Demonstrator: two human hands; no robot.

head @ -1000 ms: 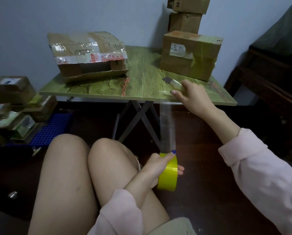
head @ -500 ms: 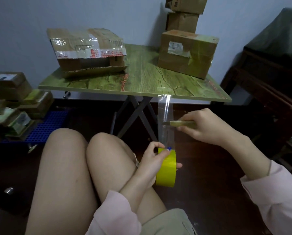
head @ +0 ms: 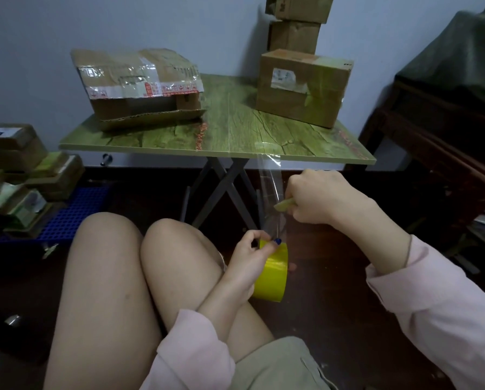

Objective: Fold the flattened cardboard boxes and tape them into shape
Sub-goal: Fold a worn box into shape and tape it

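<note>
One long strip of clear sticky tape (head: pixel 269 187) runs up and down. Its top is stuck on the front edge of the green wood-look folding table (head: pixel 235 130). Its bottom goes into the round yellow tape roll (head: pixel 272 277), low by the knee. The left hand (head: pixel 249 257) has its fingers curled round the roll. The right hand (head: pixel 320 198) is just beside the strip, on its right side, with its fingers closed tight on a small pale yellow-green cutter (head: pixel 283 205). The cutter points left, across the strip. I think the cut should go sideways.
</note>
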